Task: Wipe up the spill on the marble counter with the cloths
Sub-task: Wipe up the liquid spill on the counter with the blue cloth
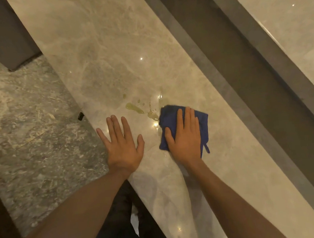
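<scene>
Head view: right hand (184, 135) flat on the blue cloth (202, 122), left hand (123, 146) splayed empty beside it, yellowish spill (134, 108) just beyond the fingertips, so one careless swipe could smear it wider.

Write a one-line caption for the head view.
Right hand presses a blue cloth beside a yellowish spill on the marble counter; left hand rests flat, empty.
</scene>
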